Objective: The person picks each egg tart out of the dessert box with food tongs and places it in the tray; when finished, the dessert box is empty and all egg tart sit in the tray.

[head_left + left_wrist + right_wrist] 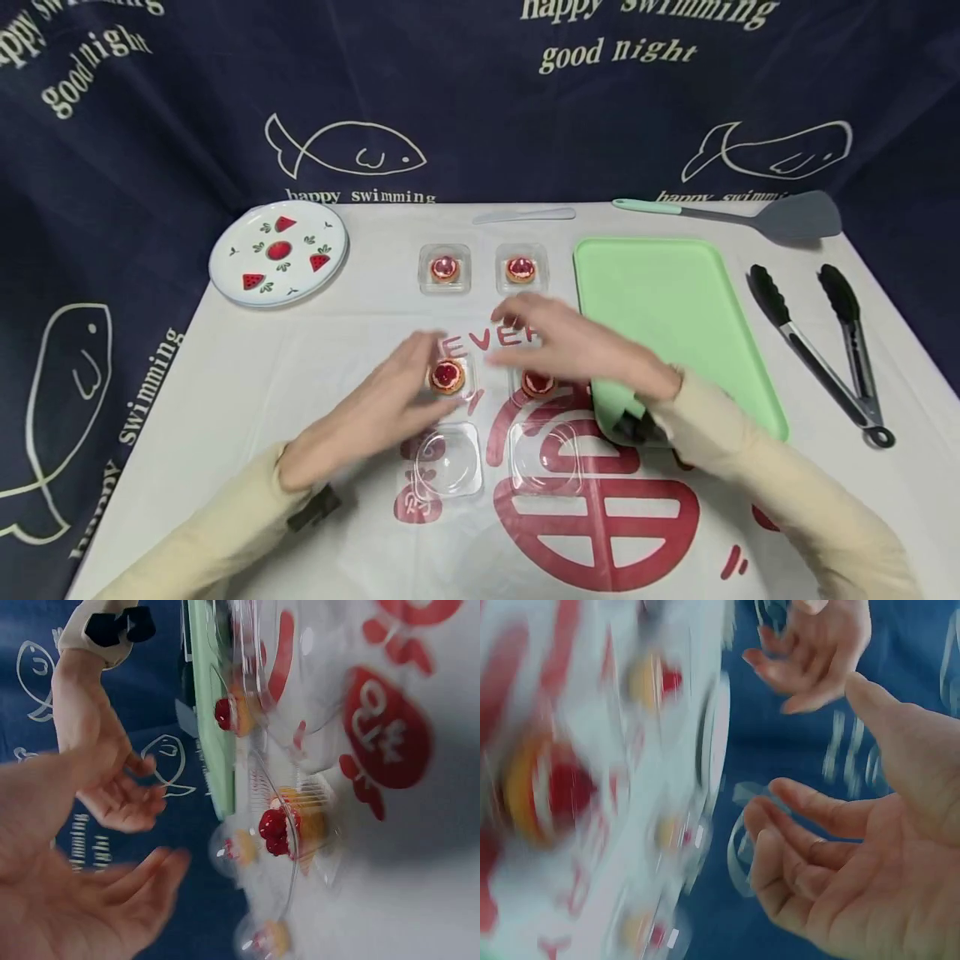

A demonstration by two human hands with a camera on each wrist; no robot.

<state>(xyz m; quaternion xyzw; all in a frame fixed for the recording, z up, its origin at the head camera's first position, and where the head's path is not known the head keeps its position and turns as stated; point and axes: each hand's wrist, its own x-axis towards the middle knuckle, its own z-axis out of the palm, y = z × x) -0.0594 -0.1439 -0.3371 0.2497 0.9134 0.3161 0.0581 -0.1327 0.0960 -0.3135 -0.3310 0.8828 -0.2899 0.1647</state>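
Observation:
My left hand hovers beside the front left cherry tart, its fingers loosely bent around nothing. My right hand is above and partly in front of the front right tart, fingers also relaxed and holding nothing. In the left wrist view, red cherries top the nearer tart, which sits in a clear ridged plastic base. Closer to me lie two clear plastic lids, a left one and a right one. Farther back, a left tart and a right tart sit in domed clear boxes.
A white plate with watermelon pictures stands at the back left. On the right lies a green tray, partly behind my right forearm. Black-tipped tongs rest beyond it. A grey spatula and a pale knife lie along the back edge.

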